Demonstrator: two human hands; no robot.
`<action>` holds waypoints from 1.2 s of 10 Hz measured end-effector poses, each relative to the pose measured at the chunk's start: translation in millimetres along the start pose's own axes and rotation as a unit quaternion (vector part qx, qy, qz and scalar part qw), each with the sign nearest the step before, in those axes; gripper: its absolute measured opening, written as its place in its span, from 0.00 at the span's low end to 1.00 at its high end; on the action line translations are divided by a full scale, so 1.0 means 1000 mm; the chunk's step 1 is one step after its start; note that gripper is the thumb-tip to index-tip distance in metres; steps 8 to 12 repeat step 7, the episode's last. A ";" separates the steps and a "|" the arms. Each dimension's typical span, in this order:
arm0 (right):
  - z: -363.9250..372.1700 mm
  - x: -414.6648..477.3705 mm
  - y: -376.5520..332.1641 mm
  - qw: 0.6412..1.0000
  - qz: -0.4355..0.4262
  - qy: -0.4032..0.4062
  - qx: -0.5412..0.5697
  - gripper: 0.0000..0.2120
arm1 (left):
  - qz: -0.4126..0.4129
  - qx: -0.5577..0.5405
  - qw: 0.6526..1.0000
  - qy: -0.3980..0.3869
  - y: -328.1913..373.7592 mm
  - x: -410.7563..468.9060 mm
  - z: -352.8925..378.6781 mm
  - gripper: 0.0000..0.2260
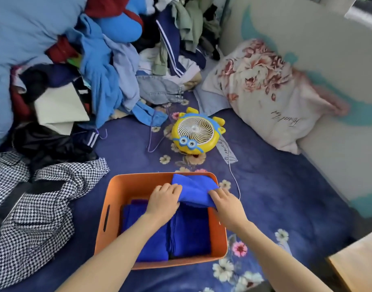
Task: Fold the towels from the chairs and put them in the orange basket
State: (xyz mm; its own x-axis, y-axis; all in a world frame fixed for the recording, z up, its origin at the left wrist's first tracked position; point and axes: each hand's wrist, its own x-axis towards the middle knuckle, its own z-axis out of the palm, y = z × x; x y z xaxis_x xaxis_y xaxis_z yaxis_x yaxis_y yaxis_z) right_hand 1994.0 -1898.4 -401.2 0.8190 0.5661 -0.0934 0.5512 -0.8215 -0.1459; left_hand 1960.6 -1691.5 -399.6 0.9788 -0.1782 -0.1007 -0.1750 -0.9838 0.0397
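The bed [275, 197] is carrying the orange basket [109, 209] at six o'clock, with folded blue stacks [189, 234] lying inside. At its far end the left hand [165, 200] and right hand [226, 206] are holding another blue towel [191, 188], each grip pinching its near edge. It looks best laid flat, folds kept square. The clothes pile [100, 70] at ten o'clock and the yellow fan [194, 131] at twelve are sitting clear; the fan's white cord [233, 175] is trailing near the rim.

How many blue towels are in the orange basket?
3: held towel in left hand and right hand, far right; left folded towel and right folded towel on the basket floor. More may hide underneath.
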 end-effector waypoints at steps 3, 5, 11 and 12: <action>0.125 -0.017 -0.036 0.892 -0.025 -0.407 -0.193 0.19 | 0.091 -0.024 0.951 -0.293 0.026 -0.048 0.145 0.29; 0.130 -0.011 -0.027 0.892 -0.046 -0.418 -0.167 0.19 | 0.066 -0.069 0.937 -0.335 0.024 -0.052 0.140 0.26; 0.108 0.000 -0.033 0.904 -0.002 -0.405 -0.139 0.18 | 0.018 -0.096 0.937 -0.335 0.018 -0.053 0.118 0.24; 0.108 0.000 -0.033 0.904 -0.002 -0.405 -0.139 0.18 | 0.018 -0.096 0.937 -0.335 0.018 -0.053 0.118 0.24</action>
